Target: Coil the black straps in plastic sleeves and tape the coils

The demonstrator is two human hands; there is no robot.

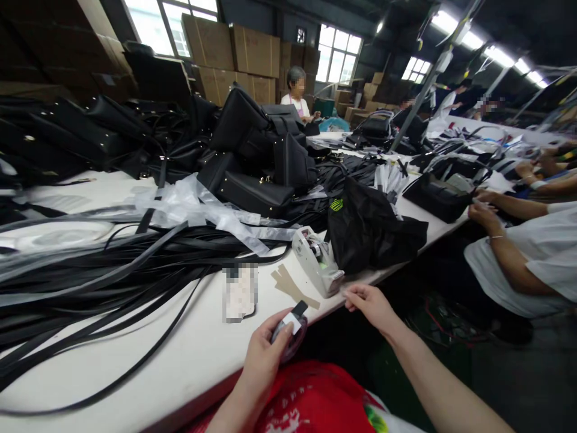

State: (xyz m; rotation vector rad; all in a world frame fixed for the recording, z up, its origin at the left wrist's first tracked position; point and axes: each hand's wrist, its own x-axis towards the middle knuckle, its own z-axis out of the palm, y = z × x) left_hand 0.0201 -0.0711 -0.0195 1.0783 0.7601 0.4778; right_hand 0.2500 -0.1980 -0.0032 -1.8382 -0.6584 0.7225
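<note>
My left hand [268, 343] is closed on a black strap end [300, 309] with a white patch [291, 323] on it, the thumb pressed over the patch. Behind these fingers shows the curved edge of a dark, round, glossy item, partly hidden. Just past the table edge, my right hand [370, 305] has thumb and forefinger pinched together; whatever is between them is too small to make out. Close to that hand stands a white tape dispenser [311, 261]. Several tan strips [293, 287] lie beside it, and a phone-shaped, blurred item [240, 293] rests to their left.
Long black straps [148, 276] spread over the left of the white table [135, 367], with clear plastic wrap [193, 201] on top. Black bags [252, 150] are heaped behind. A black cloth bag [372, 231] lies beside the dispenser. A co-worker in white [527, 252] sits at right.
</note>
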